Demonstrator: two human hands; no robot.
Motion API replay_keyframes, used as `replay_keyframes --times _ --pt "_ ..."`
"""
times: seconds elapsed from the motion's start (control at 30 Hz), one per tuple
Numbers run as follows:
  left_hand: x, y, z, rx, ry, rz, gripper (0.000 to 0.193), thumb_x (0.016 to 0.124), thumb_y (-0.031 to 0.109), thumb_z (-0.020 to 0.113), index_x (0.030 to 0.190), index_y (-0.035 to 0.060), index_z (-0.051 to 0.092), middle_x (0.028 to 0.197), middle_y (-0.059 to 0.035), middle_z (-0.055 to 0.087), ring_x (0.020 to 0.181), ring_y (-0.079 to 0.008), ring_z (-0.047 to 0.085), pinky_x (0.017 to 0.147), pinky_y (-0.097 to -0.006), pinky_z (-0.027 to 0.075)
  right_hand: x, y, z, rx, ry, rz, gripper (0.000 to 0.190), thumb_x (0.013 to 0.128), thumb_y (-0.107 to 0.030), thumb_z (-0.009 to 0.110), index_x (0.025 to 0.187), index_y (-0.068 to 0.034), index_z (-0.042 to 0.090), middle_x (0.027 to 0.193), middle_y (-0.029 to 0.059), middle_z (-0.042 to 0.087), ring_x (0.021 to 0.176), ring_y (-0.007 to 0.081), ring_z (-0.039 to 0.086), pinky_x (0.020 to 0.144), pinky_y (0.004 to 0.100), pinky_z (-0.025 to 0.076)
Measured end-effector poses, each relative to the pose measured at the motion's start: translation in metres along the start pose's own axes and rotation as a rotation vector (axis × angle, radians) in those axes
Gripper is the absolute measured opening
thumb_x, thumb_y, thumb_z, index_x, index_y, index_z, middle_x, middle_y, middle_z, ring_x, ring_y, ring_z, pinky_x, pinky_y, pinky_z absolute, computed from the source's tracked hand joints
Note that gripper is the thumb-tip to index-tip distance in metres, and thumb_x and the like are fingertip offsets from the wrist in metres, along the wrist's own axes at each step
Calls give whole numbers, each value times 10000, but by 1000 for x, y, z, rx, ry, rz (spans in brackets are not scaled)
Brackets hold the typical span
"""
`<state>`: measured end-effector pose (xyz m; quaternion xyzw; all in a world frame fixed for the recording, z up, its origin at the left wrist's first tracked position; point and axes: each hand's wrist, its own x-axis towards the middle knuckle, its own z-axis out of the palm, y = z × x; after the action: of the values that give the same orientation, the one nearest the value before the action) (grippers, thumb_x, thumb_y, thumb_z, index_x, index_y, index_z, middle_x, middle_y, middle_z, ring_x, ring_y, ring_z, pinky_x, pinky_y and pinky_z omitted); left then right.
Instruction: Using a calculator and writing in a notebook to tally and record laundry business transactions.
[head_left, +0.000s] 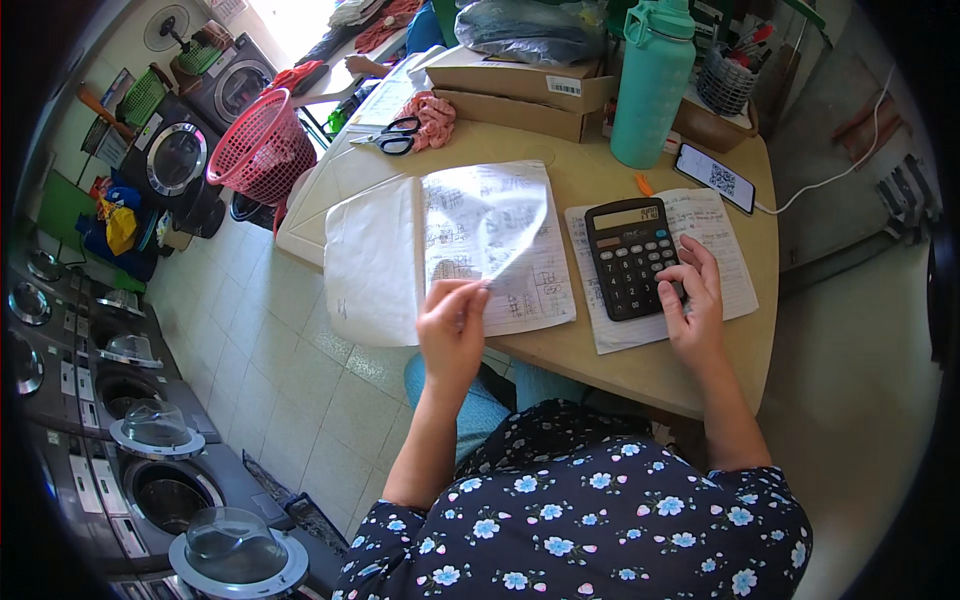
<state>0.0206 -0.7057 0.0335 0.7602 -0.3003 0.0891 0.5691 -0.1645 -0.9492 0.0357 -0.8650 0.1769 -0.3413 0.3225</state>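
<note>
My left hand (452, 322) pinches the lower part of a lifted page of an open notebook (373, 262) with handwriting on it. My right hand (695, 296) rests at the right edge of a black desktop calculator (634, 259), its fingers spread and bent near the keys. Beneath the calculator lies a second written notebook (724, 255). Above that notebook, a smartphone (715, 178) shows a square code and has a white cable plugged in. A small orange object (643, 184) lies above the calculator.
Scissors (390, 138) touch a pink cloth (431, 122) on the table (600, 360). Behind stand a cardboard box (510, 112), a teal bottle (652, 90) and a pen basket (726, 81). A pink laundry basket (262, 150) and several washing machines (169, 487) are at the left. Another person's arm (367, 66) shows beyond the table.
</note>
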Motion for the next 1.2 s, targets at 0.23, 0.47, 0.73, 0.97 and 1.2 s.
replay_keyframes --times 0.23,0.47,0.73,0.97,1.2 --pt "9 -34 -72 77 491 -17 222 933 121 749 784 45 603 811 3 512 733 -96 471 653 -248 404 1 -2 -1 -5 5 -20 107 967 -123 645 973 -16 643 1443 209 473 1291 398 516 1082 461 415" --pt "-13 -103 -108 78 533 -280 270 947 87 698 1150 31 529 967 -30 565 786 -93 490 679 -252 450 1 -2 2 -38 1 -29 99 962 -113 646 976 -15 641 1436 221 474 1293 401 515 1090 458 409" --pt "-3 -20 -97 711 736 628 421 913 -18 589 1310 20 453 1219 -167 544 1018 -240 546 892 -375 498 2 0 5 -43 -10 -36 98 963 -111 640 990 -17 637 1436 226 473 1293 403 514 1092 453 404" --pt "60 10 -36 643 -94 321 450 1007 204 566 1416 25 512 1430 -188 518 1354 -352 460 1129 -451 363 2 -1 2 -28 -11 -10 103 975 -113 621 1006 -15 636 1433 224 474 1290 407 520 1098 452 403" --pt "67 -83 -24 841 -279 -243 700 1037 494 403 1578 55 334 1651 -164 292 1557 -328 182 1265 -453 115 1 0 -2 -66 35 10 100 984 -99 606 1001 -8 646 1385 204 519 1202 357 574 1006 424 468"
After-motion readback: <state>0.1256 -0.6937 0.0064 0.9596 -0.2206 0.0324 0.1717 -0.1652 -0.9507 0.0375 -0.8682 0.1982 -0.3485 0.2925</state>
